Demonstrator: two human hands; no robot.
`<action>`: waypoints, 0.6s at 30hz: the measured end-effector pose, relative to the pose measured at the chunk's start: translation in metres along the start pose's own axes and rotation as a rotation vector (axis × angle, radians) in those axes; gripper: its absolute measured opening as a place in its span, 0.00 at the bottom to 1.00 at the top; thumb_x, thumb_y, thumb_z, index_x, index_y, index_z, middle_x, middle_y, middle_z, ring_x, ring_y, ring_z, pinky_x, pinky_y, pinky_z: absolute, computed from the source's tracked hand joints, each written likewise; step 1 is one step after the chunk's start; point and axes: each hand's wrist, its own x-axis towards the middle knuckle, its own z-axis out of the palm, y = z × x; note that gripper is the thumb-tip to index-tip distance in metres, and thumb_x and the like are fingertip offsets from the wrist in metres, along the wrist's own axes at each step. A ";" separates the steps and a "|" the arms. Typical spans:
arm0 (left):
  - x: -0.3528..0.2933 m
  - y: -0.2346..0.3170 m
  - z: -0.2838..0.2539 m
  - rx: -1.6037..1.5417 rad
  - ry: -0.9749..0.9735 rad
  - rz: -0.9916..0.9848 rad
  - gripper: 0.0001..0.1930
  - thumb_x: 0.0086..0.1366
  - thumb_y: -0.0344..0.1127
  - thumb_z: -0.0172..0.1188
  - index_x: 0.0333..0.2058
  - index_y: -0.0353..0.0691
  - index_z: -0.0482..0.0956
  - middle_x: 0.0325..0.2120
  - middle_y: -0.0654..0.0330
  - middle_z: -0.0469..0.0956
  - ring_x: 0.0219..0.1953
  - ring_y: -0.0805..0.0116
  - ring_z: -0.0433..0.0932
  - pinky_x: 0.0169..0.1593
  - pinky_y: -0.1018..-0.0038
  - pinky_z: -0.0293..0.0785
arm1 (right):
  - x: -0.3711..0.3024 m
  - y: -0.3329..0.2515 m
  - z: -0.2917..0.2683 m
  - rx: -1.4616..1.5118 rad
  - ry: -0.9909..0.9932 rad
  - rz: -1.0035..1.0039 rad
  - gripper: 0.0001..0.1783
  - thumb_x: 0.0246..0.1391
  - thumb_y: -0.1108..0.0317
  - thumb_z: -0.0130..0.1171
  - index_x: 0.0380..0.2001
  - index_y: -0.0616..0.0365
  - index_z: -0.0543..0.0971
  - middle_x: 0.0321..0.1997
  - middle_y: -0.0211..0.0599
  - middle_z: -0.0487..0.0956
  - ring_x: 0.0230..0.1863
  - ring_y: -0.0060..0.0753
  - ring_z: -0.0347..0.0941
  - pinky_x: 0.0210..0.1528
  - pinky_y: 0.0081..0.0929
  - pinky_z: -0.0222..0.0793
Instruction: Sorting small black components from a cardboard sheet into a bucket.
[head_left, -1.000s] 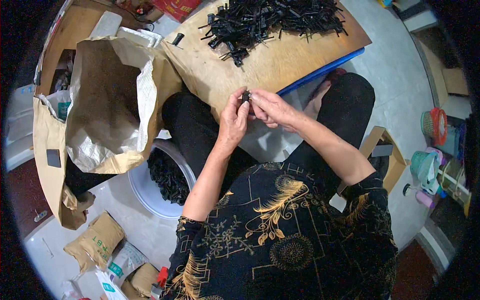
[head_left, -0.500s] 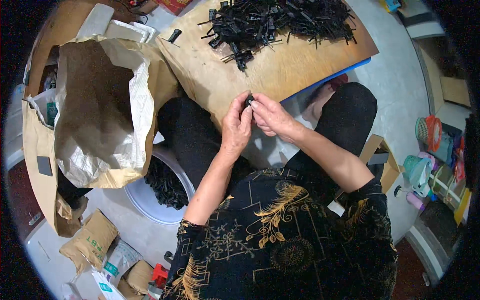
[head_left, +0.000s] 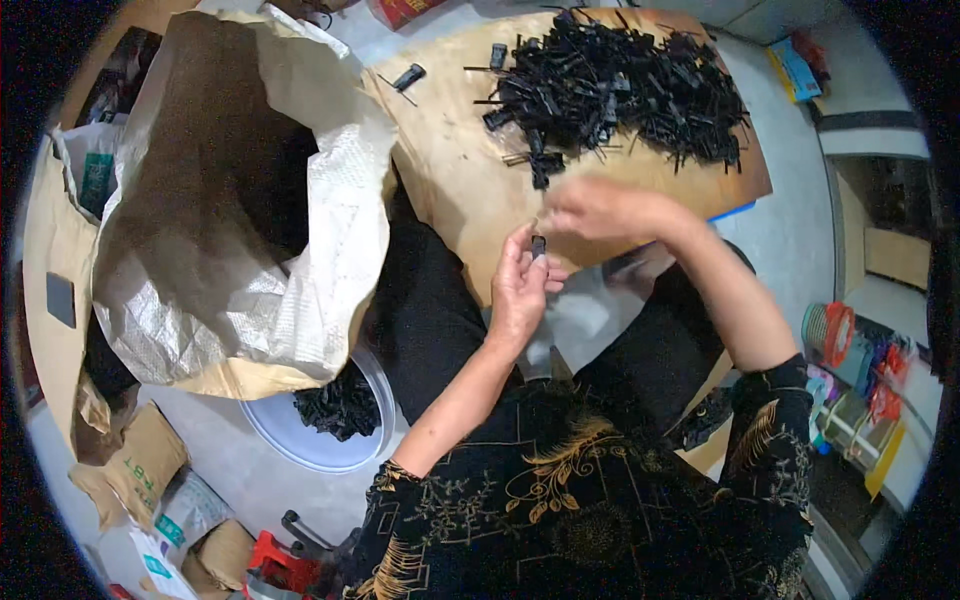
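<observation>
Between the thumb and fingers of my left hand is a small black plastic part, held upright over the near edge of the board. My right hand is just above and to the right of it, smeared by motion, so its fingers and anything in them do not show clearly. Beyond both hands, a heap of black plastic parts with thin stems is piled on the tan board. One loose black part lies apart on the board's far left.
At left stands a large open paper sack with a silvery white lining. Below it, a white tub holds more black parts. Filled bags lie on the floor at lower left, beside a red tool. Baskets are at right.
My right hand has come away from the left and moved up and to the right. The left hand keeps the black part. The whole view has shifted, the sack now looking larger.
</observation>
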 end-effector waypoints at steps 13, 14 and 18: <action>0.003 0.008 0.006 -0.224 -0.104 -0.305 0.13 0.65 0.36 0.42 0.47 0.42 0.58 0.24 0.60 0.71 0.26 0.71 0.74 0.29 0.78 0.72 | 0.203 0.024 -0.056 -0.668 0.415 0.147 0.11 0.45 0.69 0.49 0.35 0.59 0.69 0.30 0.48 0.77 0.34 0.47 0.75 0.33 0.40 0.70; 0.002 0.009 0.005 -0.230 -0.116 -0.315 0.12 0.66 0.39 0.42 0.45 0.42 0.58 0.24 0.59 0.72 0.27 0.69 0.75 0.30 0.75 0.73 | 0.199 0.020 -0.055 -0.669 0.409 0.135 0.11 0.45 0.69 0.49 0.35 0.59 0.69 0.30 0.48 0.77 0.34 0.47 0.75 0.33 0.40 0.70; -0.001 0.015 0.005 -0.276 -0.020 -0.370 0.10 0.66 0.41 0.43 0.37 0.41 0.63 0.22 0.59 0.72 0.24 0.71 0.73 0.29 0.77 0.70 | 0.155 -0.002 -0.052 -0.654 0.530 0.025 0.12 0.42 0.70 0.52 0.34 0.55 0.69 0.25 0.45 0.76 0.29 0.47 0.75 0.28 0.39 0.69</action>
